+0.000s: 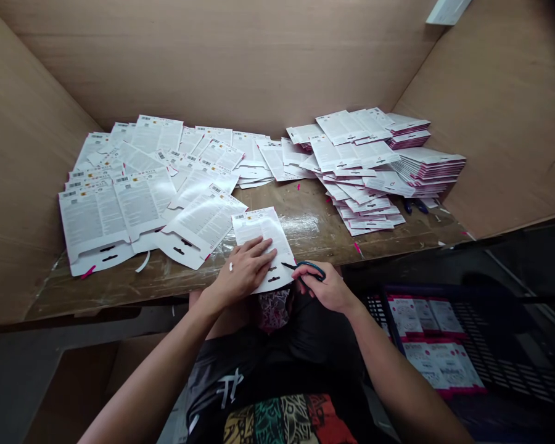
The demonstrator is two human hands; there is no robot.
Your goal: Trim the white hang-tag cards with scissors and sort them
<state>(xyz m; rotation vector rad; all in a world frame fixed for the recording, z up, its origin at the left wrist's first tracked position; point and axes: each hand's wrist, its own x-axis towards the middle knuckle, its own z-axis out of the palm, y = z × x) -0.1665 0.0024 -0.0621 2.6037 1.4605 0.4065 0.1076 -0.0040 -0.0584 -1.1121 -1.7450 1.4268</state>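
A white printed packet (283, 251) lies at the table's front edge, its end with two dark slots toward me. My left hand (246, 266) rests flat on the packet's left side, fingers spread and pointing up and right. Scissors with dark teal handles (315, 267) are gripped in my right hand (326, 288). Their dark blades reach over the packet's right edge, near the slots. Whether the blades touch the packet, I cannot tell.
Many loose packets (150, 200) spread over the table's left side. Stacked packets (358, 160) stand at the back right, with blue-handled tools (415, 205) beside them. A dark blue crate (490, 333) holding packets sits low at the right. Cardboard walls (240, 61) enclose the table (314, 213).
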